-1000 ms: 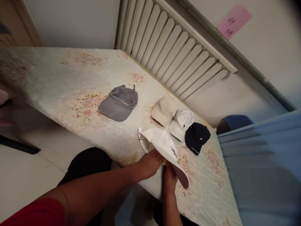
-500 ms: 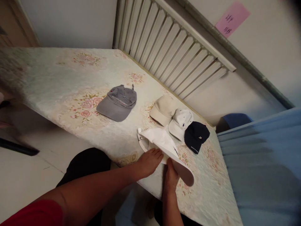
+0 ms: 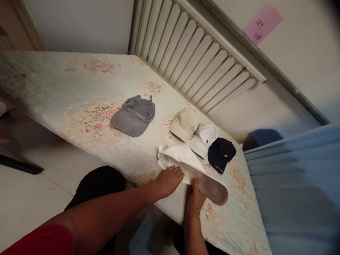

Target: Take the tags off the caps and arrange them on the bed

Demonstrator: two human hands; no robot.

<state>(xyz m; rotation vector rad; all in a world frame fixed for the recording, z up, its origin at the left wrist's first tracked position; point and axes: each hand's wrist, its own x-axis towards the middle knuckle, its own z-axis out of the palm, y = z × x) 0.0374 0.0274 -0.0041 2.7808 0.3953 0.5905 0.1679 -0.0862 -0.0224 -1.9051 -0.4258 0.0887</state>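
A white baseball cap (image 3: 183, 156) lies tipped over near the front edge of the table, its inside and the grey-looking underside of its brim turned toward me. My left hand (image 3: 170, 180) grips the cap's lower rim, fingers bent over the edge into the crown. At the base of the brim, my right hand (image 3: 196, 200) holds it with the thumb on top; its other fingers are partly hidden underneath. Just behind stand a beige cap (image 3: 183, 124), a second white cap (image 3: 205, 136) with a small dark logo, and a navy cap (image 3: 221, 154), side by side.
A grey cap (image 3: 134, 115) sits apart on the left of the table. The floral tablecloth (image 3: 111, 152) covers the whole top. Behind it runs a white radiator (image 3: 191, 53); a blue curtain (image 3: 297, 184) hangs along the right side.
The held white cap has rolled toward me and its brim has swung a little to the right, showing more of its underside. The other caps are where they were.
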